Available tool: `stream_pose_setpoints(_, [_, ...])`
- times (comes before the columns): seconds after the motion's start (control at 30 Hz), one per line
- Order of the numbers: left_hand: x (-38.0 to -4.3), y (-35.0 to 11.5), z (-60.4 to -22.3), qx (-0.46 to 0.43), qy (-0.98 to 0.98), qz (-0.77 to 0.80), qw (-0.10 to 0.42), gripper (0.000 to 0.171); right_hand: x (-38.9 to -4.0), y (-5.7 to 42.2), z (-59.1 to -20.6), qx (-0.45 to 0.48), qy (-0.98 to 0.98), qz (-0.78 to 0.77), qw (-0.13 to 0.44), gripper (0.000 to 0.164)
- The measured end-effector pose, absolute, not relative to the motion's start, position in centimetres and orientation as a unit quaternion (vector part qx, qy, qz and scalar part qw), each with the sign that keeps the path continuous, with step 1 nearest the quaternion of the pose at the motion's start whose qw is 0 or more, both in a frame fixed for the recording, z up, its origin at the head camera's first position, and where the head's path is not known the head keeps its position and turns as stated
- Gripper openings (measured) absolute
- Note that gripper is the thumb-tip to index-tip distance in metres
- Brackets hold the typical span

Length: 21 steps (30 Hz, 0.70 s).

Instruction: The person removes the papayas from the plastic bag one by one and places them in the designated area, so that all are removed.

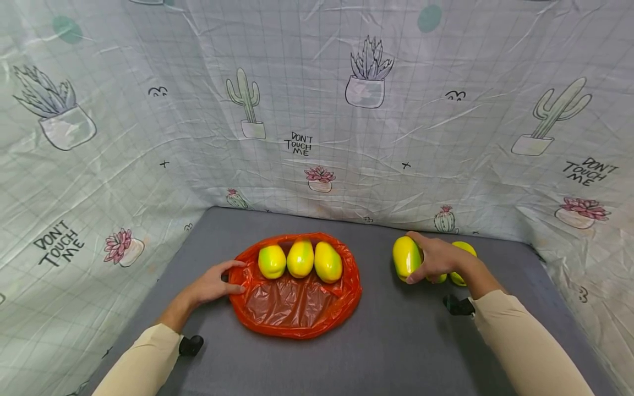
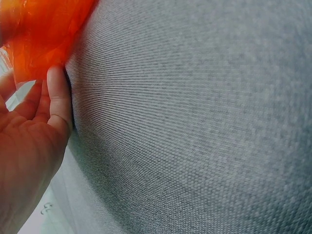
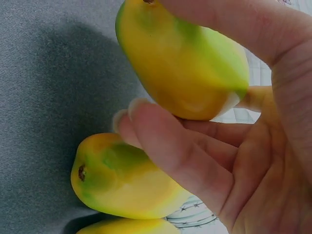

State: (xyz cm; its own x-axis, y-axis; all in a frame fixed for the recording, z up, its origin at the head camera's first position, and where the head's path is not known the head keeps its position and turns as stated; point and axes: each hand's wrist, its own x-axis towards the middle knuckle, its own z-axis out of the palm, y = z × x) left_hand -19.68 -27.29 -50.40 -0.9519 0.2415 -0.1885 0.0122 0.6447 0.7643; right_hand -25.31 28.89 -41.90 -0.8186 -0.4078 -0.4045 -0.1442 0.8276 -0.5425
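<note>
A red plastic bag (image 1: 297, 331) lies on the table with its mouth spread wide and rim rolled outward. Three yellow-green mangoes (image 1: 300, 258) sit in a row along its far side. My left hand (image 1: 210, 285) holds the bag's left rim; in the left wrist view, fingers (image 2: 58, 92) meet the red film. At the right, my right hand (image 1: 436, 258) grips another mango (image 1: 406, 257) between thumb and fingers, and it looks tilted in the right wrist view. Two more mangoes (image 1: 464, 250) are beside and behind that hand, partly hidden by it.
The grey table (image 1: 376, 341) is enclosed by a pale sheet (image 1: 317, 110) printed with cacti and lettering. It hangs behind the table and along both sides. Small black devices (image 1: 190, 345) are worn at both wrists.
</note>
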Motion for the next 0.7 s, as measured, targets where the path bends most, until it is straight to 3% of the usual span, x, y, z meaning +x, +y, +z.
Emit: stream_pose_setpoints(0.7, [-19.5,-27.3,-50.3,0.067,0.897,0.413,0.14,0.066,-25.5,28.4,-43.2,-0.125,0.907,-0.281,0.287,0.127])
